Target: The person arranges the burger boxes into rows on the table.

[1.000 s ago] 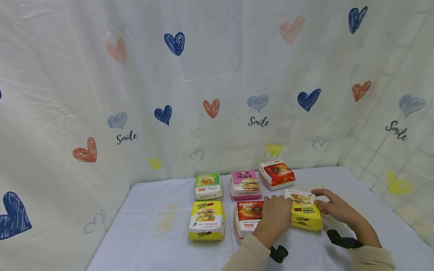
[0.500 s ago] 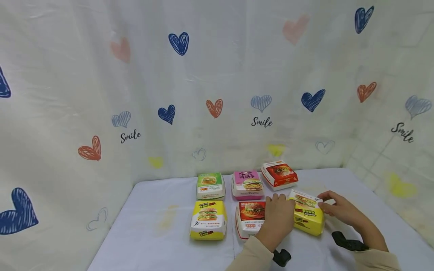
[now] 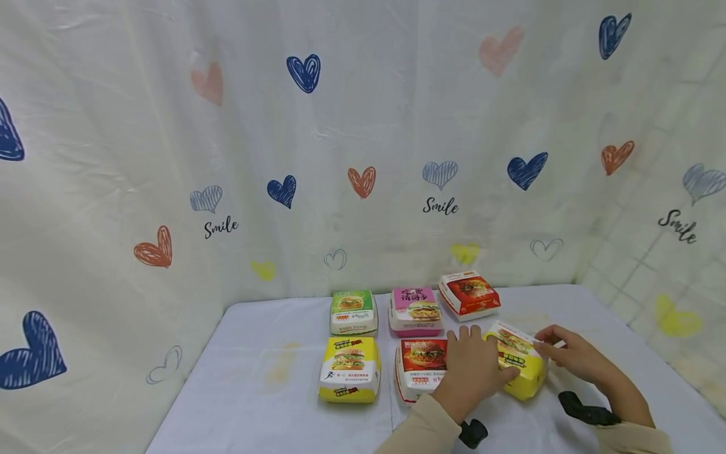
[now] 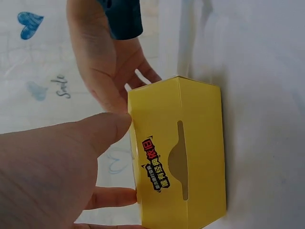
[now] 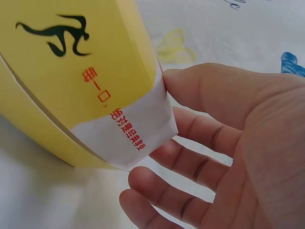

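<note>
Behind the white cloth-covered bench (image 3: 244, 391) hangs a heart-printed white curtain (image 3: 391, 113); your left grip (image 3: 472, 364), fingers spread, touches the yellow-and-white cardboard burger box (image 3: 529, 373) at the front row's right end; your right grip (image 3: 574, 354) pinches its right edge.

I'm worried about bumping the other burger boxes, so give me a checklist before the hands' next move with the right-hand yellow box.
1. Right hand pinching the yellow-and-white burger box: ok.
2. Left hand touching that same box: ok.
3. That box square with the front red-and-white burger box: not ok, turned at an angle.
4. Left hand off the front red-and-white burger box: cannot tell, it overlaps in the head view.
5. Back red burger box square with the pink burger box: not ok, angled.
</note>
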Tool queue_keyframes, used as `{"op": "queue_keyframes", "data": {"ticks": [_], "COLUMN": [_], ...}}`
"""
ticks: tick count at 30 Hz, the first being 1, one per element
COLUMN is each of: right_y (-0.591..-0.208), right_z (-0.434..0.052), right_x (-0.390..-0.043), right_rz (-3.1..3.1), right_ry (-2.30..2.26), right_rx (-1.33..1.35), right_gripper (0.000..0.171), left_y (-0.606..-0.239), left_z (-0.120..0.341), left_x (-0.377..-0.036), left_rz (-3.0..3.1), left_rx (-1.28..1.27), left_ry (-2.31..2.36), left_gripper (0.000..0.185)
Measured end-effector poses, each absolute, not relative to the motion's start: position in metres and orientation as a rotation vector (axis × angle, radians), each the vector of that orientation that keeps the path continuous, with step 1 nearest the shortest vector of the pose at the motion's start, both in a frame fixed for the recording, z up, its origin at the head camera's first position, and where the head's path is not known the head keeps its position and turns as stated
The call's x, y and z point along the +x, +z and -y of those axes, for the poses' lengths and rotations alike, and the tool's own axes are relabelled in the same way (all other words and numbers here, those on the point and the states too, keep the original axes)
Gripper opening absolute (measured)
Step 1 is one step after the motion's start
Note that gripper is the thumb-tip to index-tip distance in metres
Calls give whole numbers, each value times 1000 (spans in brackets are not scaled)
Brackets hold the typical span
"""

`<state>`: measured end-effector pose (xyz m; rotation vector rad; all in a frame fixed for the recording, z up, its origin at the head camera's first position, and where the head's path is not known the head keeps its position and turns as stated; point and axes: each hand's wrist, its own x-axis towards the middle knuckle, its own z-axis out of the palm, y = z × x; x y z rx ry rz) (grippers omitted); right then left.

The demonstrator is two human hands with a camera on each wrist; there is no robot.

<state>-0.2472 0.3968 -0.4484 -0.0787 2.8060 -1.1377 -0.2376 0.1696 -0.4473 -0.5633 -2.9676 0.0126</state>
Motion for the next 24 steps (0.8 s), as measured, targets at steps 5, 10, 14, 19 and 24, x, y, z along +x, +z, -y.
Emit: {"op": "queue_keyframes", "data": {"ticks": [5,10,14,19,24], "right_y": [-449,-450,-451,-452,-452], "right_z": [-399,-400,-399,-397,-398], "right_x": [-248,-248,-246,-246,-247], "right_rz": [-2810,-2819,-2830,-2834,-2821], "right_ry": [-1120,-1116,-1142,-1151,-1118], "right_rx": [-82,-83,-112,-110,-62], "right_gripper": [40,38,33,30,32], "left_y": [-449,-448,-448,-448,-444], "left_z": [-173,-174,-173,-171,-168], "left_x": [-236,-235,-237,-239,-238], "left_rz": [2966,2970,2981,2983,2970], "left_rx": [-532,-518,-516,-547,-591], "left_ry": [74,91,97,93,94], "left_gripper": [78,83,85,84,83]}}
